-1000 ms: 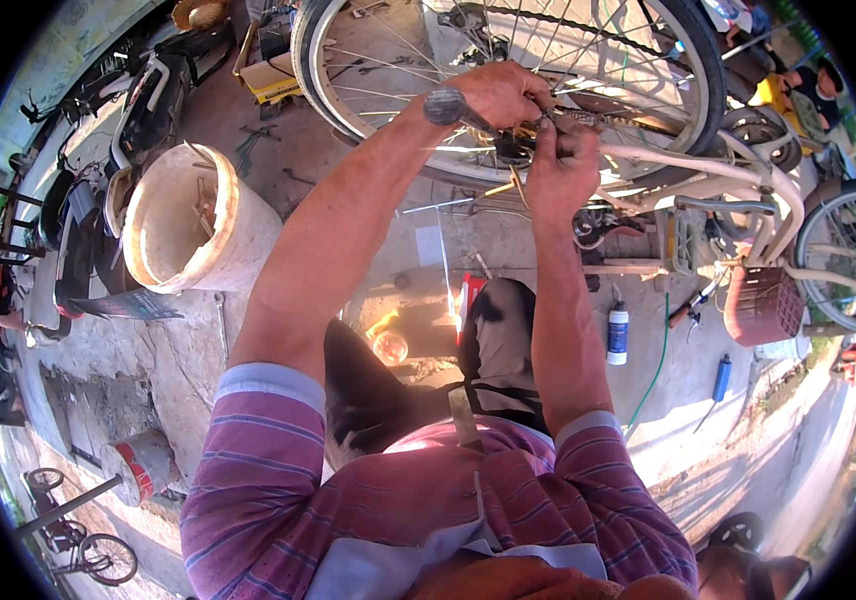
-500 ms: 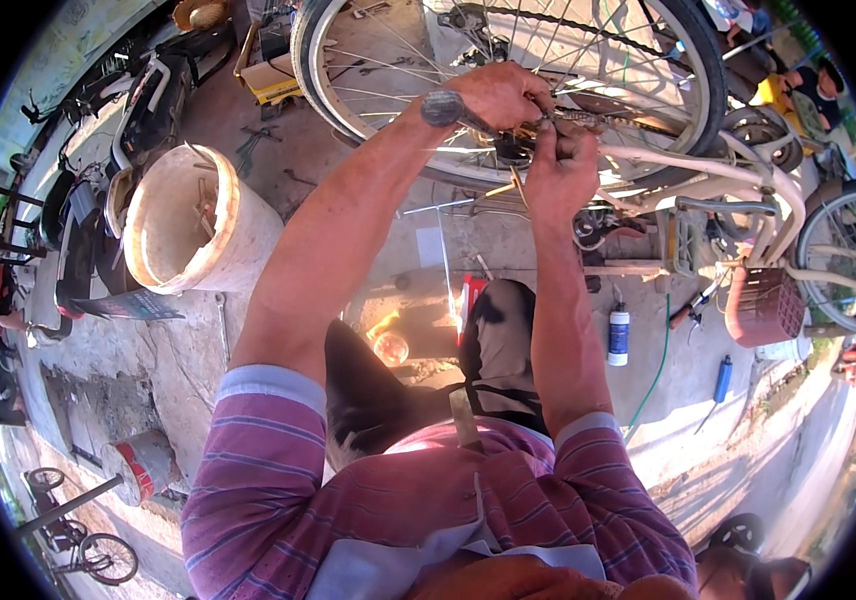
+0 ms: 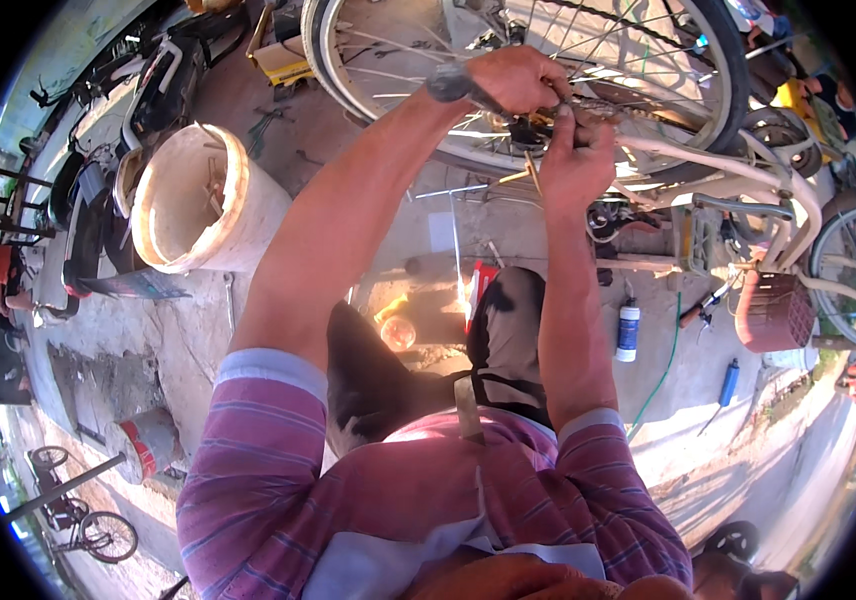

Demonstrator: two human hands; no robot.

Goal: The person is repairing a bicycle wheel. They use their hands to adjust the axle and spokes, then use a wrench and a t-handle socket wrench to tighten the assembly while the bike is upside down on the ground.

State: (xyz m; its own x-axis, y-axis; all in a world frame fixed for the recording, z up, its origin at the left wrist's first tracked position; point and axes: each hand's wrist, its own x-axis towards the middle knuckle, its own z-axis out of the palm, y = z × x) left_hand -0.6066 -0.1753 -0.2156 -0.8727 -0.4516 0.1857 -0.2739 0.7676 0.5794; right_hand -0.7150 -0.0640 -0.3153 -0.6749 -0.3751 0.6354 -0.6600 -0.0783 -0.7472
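Note:
A bicycle wheel [image 3: 734, 95] with thin spokes fills the top of the view, joined to a pale bicycle frame [image 3: 693, 155]. My left hand [image 3: 520, 80], with a dark watch on its wrist, reaches in beside the hub area, fingers pinched together. Just to its right, my right hand [image 3: 580, 155] is closed too, thumb up against the fingers. The fingertips of both nearly meet over a small part hidden between them. A chain [image 3: 603, 105] runs close behind. Below the hands shows a thin yellowish rod [image 3: 532, 172] beside the wheel.
A whitish bucket [image 3: 266, 215] stands left of my arm. Between it and my knees lies a T-shaped metal tool [image 3: 456, 235]. To the right are a white-and-blue bottle [image 3: 628, 335], a green cord [image 3: 668, 365], a blue-handled tool [image 3: 728, 382] and a reddish basket [image 3: 773, 312].
The view has shifted slightly, so the wheel and frame sit a little farther right. Both hands stay pinched at the same spot by the hub.

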